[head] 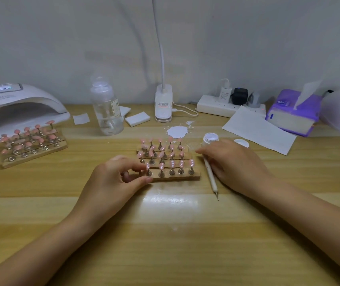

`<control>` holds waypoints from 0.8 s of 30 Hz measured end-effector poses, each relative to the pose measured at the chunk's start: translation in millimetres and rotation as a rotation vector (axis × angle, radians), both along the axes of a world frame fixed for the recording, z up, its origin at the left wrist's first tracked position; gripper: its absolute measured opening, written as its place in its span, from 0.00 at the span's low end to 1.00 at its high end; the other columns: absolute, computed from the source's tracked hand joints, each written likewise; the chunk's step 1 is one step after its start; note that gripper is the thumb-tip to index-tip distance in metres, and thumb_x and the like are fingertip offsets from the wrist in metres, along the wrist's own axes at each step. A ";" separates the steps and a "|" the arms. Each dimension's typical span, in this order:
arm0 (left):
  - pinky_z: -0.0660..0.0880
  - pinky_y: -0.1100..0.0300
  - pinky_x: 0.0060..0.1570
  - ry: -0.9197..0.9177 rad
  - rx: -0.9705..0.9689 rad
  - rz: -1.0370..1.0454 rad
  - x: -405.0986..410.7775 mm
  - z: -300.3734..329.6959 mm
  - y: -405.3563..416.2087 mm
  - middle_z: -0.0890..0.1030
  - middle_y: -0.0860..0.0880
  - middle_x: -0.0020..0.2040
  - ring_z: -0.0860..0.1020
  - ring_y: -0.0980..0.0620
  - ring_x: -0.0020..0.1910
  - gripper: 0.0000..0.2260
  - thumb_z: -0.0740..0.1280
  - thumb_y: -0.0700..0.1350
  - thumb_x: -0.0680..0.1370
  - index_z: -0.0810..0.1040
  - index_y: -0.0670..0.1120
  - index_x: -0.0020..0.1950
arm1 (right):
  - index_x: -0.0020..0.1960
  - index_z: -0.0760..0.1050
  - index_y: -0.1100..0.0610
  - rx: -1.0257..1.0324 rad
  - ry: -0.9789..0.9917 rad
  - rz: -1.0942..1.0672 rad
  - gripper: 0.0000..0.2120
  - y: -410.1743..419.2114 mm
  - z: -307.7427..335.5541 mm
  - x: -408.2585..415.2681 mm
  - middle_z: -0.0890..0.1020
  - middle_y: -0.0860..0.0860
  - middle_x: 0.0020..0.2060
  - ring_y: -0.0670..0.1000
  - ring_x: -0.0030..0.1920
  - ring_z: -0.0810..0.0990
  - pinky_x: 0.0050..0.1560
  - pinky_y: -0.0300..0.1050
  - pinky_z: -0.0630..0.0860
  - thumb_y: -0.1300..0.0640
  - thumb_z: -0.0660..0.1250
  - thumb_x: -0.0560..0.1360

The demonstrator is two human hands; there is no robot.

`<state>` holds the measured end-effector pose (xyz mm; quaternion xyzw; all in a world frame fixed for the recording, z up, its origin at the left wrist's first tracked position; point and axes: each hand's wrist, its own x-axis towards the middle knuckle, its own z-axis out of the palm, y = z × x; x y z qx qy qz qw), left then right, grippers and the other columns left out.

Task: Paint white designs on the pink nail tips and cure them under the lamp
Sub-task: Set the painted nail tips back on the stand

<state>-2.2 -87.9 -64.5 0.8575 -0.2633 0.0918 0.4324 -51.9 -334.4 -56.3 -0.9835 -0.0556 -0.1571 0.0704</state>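
Note:
Three wooden strips (175, 176) at the table's middle carry several pink nail tips (172, 163) on metal stands; the front row shows white marks. My left hand (111, 178) pinches the left end of the front strip, its forefinger by the leftmost tip. My right hand (233, 164) lies at the strips' right end with its fingers reaching toward them. It holds a white dotting tool (211, 178) at the top, with the point down near the table. A second wooden holder (32, 155) of pink tips stands in front of the white curing lamp (20, 106) at the far left.
An open white jar (210, 139), its lid (241, 143) and a white paint blob (177, 131) lie behind the strips. Further back stand a clear bottle (107, 108), a desk lamp base (163, 104), a power strip (216, 106), paper (258, 131) and a purple tissue pack (293, 112).

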 end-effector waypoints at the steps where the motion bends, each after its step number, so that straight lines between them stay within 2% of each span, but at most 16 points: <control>1: 0.69 0.70 0.36 -0.003 0.017 0.004 -0.6 -0.4 0.3 0.76 0.55 0.36 0.73 0.57 0.34 0.12 0.76 0.45 0.65 0.78 0.60 0.39 | 0.65 0.71 0.47 -0.019 0.005 0.007 0.17 -0.4 -0.2 0.8 0.77 0.45 0.56 0.48 0.59 0.70 0.41 0.43 0.68 0.59 0.57 0.78; 4: 0.70 0.66 0.37 -0.011 0.054 0.021 -2.9 -0.6 0.0 0.75 0.54 0.35 0.73 0.57 0.36 0.12 0.76 0.46 0.65 0.76 0.61 0.39 | 0.64 0.72 0.46 -0.039 0.017 0.027 0.18 -0.9 -0.4 2.1 0.76 0.45 0.55 0.48 0.57 0.70 0.37 0.41 0.62 0.59 0.58 0.77; 6: 0.71 0.64 0.38 -0.007 0.058 0.024 -4.3 0.4 -0.4 0.76 0.55 0.35 0.74 0.58 0.36 0.11 0.76 0.46 0.66 0.77 0.60 0.40 | 0.64 0.73 0.46 -0.026 0.023 0.037 0.19 -2.1 -0.2 1.1 0.76 0.45 0.55 0.49 0.58 0.70 0.37 0.41 0.61 0.60 0.58 0.77; 9: 0.70 0.68 0.38 0.021 0.046 0.014 -4.1 2.2 -0.4 0.76 0.55 0.35 0.73 0.59 0.35 0.11 0.76 0.44 0.66 0.78 0.57 0.40 | 0.63 0.73 0.45 -0.006 0.019 0.052 0.19 -7.2 2.0 -5.2 0.76 0.45 0.55 0.49 0.59 0.70 0.39 0.42 0.65 0.61 0.59 0.76; 10: 0.70 0.66 0.39 0.028 0.050 0.012 -3.9 2.4 -0.6 0.76 0.54 0.34 0.73 0.59 0.35 0.10 0.76 0.43 0.66 0.79 0.56 0.41 | 0.63 0.74 0.46 0.014 0.015 0.056 0.19 -9.4 3.4 -8.3 0.77 0.45 0.54 0.49 0.59 0.70 0.41 0.43 0.67 0.60 0.59 0.76; 12: 0.70 0.64 0.39 0.018 0.085 0.001 -3.6 3.0 -1.1 0.75 0.53 0.34 0.72 0.59 0.35 0.09 0.76 0.43 0.66 0.81 0.54 0.43 | 0.61 0.76 0.48 0.083 0.010 0.067 0.16 -12.3 6.2 -15.8 0.78 0.46 0.52 0.49 0.56 0.72 0.45 0.47 0.71 0.60 0.61 0.76; 14: 0.68 0.69 0.35 -0.022 0.110 -0.051 -5.0 5.3 -1.2 0.75 0.53 0.36 0.72 0.59 0.35 0.10 0.75 0.43 0.66 0.82 0.52 0.46 | 0.57 0.79 0.49 0.173 0.000 0.080 0.14 -12.2 7.1 -24.3 0.79 0.47 0.48 0.48 0.51 0.73 0.44 0.48 0.72 0.60 0.64 0.74; 17: 0.67 0.71 0.33 -0.140 0.097 -0.141 -7.2 12.4 -1.1 0.77 0.54 0.38 0.71 0.59 0.34 0.11 0.74 0.42 0.66 0.82 0.49 0.47 | 0.54 0.81 0.49 0.271 -0.012 0.103 0.11 -8.5 7.4 -34.6 0.79 0.45 0.43 0.46 0.45 0.74 0.42 0.45 0.71 0.54 0.66 0.74; 20: 0.70 0.64 0.32 -0.201 0.039 -0.159 -11.4 20.7 -3.0 0.77 0.56 0.40 0.72 0.56 0.32 0.11 0.70 0.46 0.66 0.82 0.47 0.47 | 0.54 0.80 0.48 0.364 -0.020 0.104 0.13 -5.1 9.7 -37.8 0.77 0.42 0.41 0.39 0.42 0.73 0.44 0.41 0.71 0.48 0.69 0.70; 24: 0.72 0.59 0.32 -0.253 0.029 -0.215 -15.9 28.5 -10.5 0.77 0.56 0.40 0.73 0.52 0.33 0.13 0.74 0.47 0.67 0.82 0.43 0.48 | 0.50 0.81 0.51 0.450 -0.066 0.111 0.13 -5.7 19.2 -42.7 0.77 0.41 0.38 0.39 0.39 0.73 0.42 0.35 0.68 0.49 0.72 0.67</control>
